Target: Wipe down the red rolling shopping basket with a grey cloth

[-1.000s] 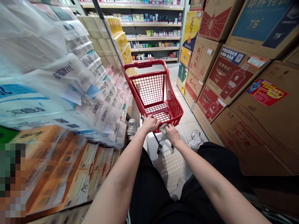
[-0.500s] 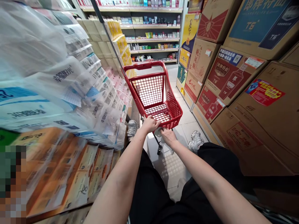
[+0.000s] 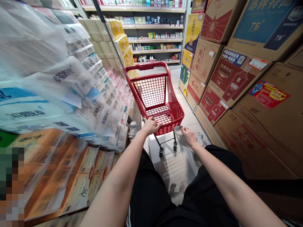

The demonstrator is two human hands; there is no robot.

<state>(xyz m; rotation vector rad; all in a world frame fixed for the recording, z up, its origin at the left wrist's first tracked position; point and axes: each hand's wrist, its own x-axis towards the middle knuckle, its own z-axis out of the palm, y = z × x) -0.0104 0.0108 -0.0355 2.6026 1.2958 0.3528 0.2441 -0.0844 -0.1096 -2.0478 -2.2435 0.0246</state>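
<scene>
A red shopping cart [image 3: 175, 108] with a grid-sided basket stands in front of me, its handle toward the far side. My left hand [image 3: 151, 126] is closed over the near left edge of the basket. Off the near right corner, my right hand [image 3: 188, 135] pinches a crumpled pale grey cloth [image 3: 179, 130]. The cloth hangs close beside the basket's corner; whether it touches the red plastic I cannot tell. The basket's floor shows through with nothing lying in it. Two black front wheels show below.
Wrapped tissue packs [image 3: 94, 107] are piled close on the left, with orange packs [image 3: 59, 176] lower down. Printed cardboard cartons [image 3: 236, 78] are stacked along the right. Shelves [image 3: 156, 41] of small bottles and boxes stand beyond the cart. My shoes flank the cart.
My right hand has moved right with the cloth, from the middle of the basket's near edge to beyond its right corner. My left hand stays on the edge.
</scene>
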